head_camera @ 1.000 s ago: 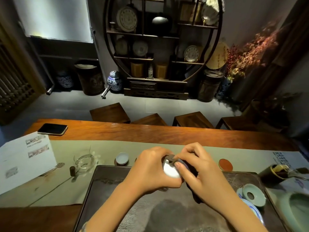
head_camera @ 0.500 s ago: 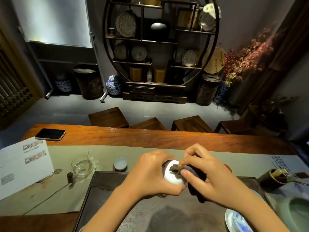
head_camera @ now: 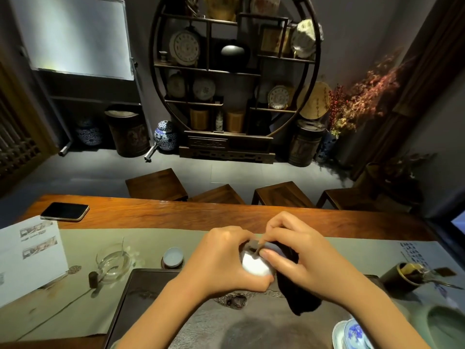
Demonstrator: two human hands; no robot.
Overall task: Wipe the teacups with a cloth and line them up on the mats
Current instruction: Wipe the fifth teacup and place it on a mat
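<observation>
Above the dark tea tray (head_camera: 151, 293), my left hand (head_camera: 226, 258) cradles a small white teacup (head_camera: 254, 265) from the left. My right hand (head_camera: 297, 255) pinches a dark cloth (head_camera: 299, 295) against the cup's rim, and the cloth hangs down below my fingers. Another pale teacup (head_camera: 173, 256) stands upright on a small round dark mat (head_camera: 164, 265) on the green table runner, just beyond the tray's far left corner. Other mats are hidden behind my hands.
A glass pitcher (head_camera: 113, 263) stands left of the tray. A phone (head_camera: 65, 211) and printed sheets (head_camera: 27, 258) lie far left. A blue-and-white lidded bowl (head_camera: 352, 335), a dark tool pot (head_camera: 402, 277) and a green basin (head_camera: 442, 323) sit right. Stools (head_camera: 156, 185) line the far side.
My view has tilted up a little. My right fingers have worked the cloth round the cup's rim while my left hand kept hold of the cup.
</observation>
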